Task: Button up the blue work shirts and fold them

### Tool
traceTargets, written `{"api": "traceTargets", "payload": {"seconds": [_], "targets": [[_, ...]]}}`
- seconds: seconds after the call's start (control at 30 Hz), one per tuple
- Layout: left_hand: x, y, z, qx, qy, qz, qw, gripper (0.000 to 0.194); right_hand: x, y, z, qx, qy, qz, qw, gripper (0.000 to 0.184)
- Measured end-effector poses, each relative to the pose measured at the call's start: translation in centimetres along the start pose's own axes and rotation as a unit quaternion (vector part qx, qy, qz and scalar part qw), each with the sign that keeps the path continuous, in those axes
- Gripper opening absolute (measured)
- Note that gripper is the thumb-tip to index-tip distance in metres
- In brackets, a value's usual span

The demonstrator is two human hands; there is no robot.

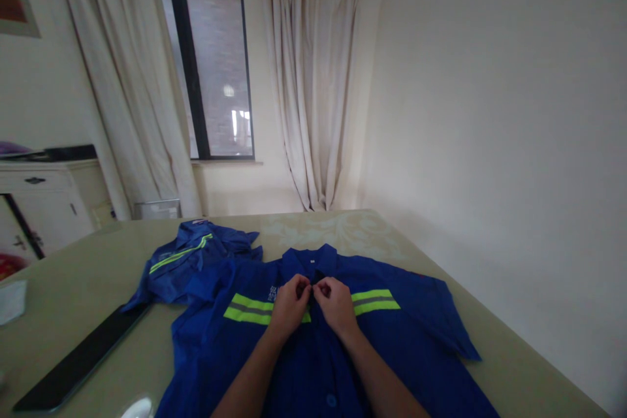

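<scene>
A blue work shirt (406, 326) with yellow-green reflective stripes lies flat on the table, collar away from me. My left hand (290, 304) and my right hand (334, 304) meet at the shirt's front opening just below the collar. Both hands are closed in a pinch on the shirt's front edges near a top button. A lower button (332, 400) shows between my forearms.
A second blue shirt (189, 260) lies crumpled at the left behind the first. A long black flat object (83, 359) rests on the beige table (509, 366) at the left. A white cabinet (44, 202), curtains and a window stand beyond. A wall runs along the right.
</scene>
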State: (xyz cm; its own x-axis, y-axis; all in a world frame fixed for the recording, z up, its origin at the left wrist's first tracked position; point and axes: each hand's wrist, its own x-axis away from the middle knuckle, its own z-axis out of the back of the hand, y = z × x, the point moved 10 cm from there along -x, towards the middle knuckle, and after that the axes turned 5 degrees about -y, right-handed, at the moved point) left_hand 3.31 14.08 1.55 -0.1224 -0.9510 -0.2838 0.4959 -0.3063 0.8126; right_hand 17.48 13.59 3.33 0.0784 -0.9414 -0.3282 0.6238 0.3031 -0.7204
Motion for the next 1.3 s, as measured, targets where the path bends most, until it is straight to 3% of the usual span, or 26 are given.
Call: {"api": "traceTargets", "payload": {"seconds": [0.23, 0.7, 1.3], "targets": [[0.1, 0.3, -0.2, -0.009, -0.011, -0.009, 1.0, 0.014, 0.4, -0.2, 0.3, 0.028, 0.032, -0.001, 0.999, 0.011], [0.1, 0.7, -0.1, -0.009, -0.015, -0.04, 0.999, 0.014, 0.6, -1.3, 0.1, 0.107, -0.016, 0.015, 0.994, 0.016], [0.0, 0.5, -0.1, 0.033, -0.011, -0.023, 0.999, 0.013, 0.6, -1.5, 0.2, 0.09, -0.006, 0.031, 0.995, 0.013]]}}
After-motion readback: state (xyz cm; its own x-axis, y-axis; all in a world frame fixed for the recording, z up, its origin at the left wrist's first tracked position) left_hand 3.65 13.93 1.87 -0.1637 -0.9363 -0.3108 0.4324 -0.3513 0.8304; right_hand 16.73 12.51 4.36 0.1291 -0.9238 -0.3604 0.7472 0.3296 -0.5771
